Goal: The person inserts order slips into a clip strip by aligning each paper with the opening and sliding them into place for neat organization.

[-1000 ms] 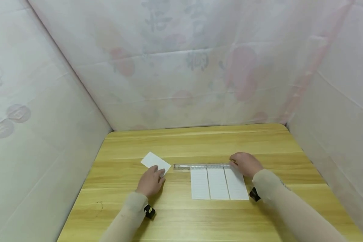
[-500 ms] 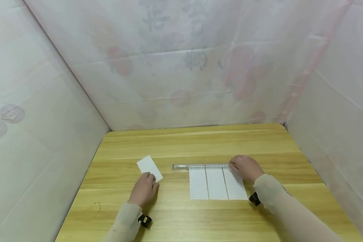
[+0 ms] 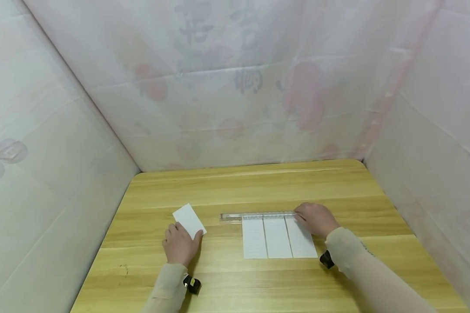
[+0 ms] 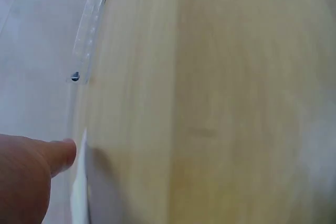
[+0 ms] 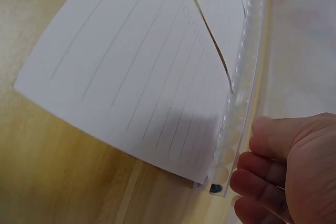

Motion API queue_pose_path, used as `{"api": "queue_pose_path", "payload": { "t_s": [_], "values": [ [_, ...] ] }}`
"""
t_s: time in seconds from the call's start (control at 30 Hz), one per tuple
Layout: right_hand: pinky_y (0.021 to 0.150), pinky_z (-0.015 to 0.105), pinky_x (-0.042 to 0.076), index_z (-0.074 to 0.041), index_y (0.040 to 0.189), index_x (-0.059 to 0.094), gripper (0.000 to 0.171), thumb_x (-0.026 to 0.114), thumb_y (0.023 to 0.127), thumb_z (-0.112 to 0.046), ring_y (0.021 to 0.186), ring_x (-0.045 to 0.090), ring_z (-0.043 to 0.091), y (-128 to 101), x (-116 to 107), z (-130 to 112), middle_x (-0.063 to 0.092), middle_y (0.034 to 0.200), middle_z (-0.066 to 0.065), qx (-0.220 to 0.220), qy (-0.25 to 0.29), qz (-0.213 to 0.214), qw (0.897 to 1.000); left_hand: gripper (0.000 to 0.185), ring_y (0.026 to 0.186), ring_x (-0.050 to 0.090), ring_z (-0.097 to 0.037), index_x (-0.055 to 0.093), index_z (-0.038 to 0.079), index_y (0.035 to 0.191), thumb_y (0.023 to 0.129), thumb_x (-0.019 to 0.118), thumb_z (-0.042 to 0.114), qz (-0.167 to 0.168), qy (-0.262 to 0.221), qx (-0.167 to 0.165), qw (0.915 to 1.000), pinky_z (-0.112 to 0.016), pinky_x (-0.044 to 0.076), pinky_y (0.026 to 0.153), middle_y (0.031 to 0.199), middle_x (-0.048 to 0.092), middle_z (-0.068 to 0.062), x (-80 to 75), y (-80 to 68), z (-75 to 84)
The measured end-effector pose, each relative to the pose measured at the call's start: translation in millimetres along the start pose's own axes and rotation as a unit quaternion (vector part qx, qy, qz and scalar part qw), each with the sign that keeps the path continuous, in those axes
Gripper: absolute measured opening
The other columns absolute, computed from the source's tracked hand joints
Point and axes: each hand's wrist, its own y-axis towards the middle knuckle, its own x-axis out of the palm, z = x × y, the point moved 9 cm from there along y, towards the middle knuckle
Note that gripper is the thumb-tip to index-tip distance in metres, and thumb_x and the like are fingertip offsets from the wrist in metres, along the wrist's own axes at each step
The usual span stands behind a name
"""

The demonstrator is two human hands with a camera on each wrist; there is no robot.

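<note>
In the head view my left hand [image 3: 180,245] holds a small white card [image 3: 189,221], with the thumb at its right edge and the fingers at its left. The left wrist view shows this card [image 4: 80,190] nearly edge-on beside the thumb. My right hand [image 3: 318,219] grips the right end of a clear plastic strip [image 3: 250,215], its curled fingertips at the outer edge in the right wrist view. Three lined white cards [image 3: 277,238] lie side by side, their top edges under the strip; a narrow gap shows between neighbouring cards.
A wood-grain table [image 3: 235,287] bears everything. Pale printed cloth walls [image 3: 227,87] stand behind it and at both sides. Each wrist carries a small black camera [image 3: 192,284]. Dark marks [image 3: 124,269] show on the table's left side.
My left hand has drawn the card left and slightly toward me, turning it steeper, and its fingers have spread along the card's left side. The right hand stays at the strip's end.
</note>
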Motion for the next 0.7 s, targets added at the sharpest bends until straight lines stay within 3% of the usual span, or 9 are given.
{"api": "queue_pose_path", "payload": {
  "t_s": [0.2, 0.4, 0.7],
  "values": [
    [0.080, 0.047, 0.052, -0.011, 0.102, 0.074, 0.016, 0.066, 0.092, -0.021, 0.090, 0.067, 0.026, -0.9, -0.1, -1.2, 0.070, 0.098, 0.005, -0.003, -0.009, -0.001, 1.000, 0.085, 0.083, 0.044, -0.039, 0.049, -0.015, 0.108, 0.082, 0.061, 0.065, -0.016, 0.011, -0.014, 0.9997, -0.052, 0.039, 0.064, 0.095, 0.047, -0.025, 9.7, 1.4, -4.3],
    [0.080, 0.047, 0.052, -0.011, 0.106, 0.074, 0.020, 0.066, 0.092, -0.023, 0.091, 0.066, 0.027, -0.3, 0.3, -2.6, 0.069, 0.101, 0.007, -0.001, -0.014, -0.015, 1.000, 0.077, 0.078, 0.042, -0.036, 0.050, -0.012, 0.100, 0.082, 0.064, 0.062, -0.029, 0.010, -0.013, 0.9994, -0.049, 0.038, 0.061, 0.088, 0.044, -0.021, 8.3, 2.9, -4.2],
    [0.075, 0.045, 0.053, -0.009, 0.103, 0.074, 0.020, 0.070, 0.089, -0.022, 0.085, 0.066, 0.026, 1.5, 0.0, -5.0, 0.068, 0.100, 0.009, -0.004, -0.043, -0.028, 0.999, 0.080, 0.087, 0.045, -0.040, 0.051, -0.014, 0.117, 0.083, 0.066, 0.056, -0.049, 0.005, 0.010, 0.9988, -0.053, 0.041, 0.065, 0.101, 0.047, -0.025, 10.4, 4.9, -5.5]
  ]
}}
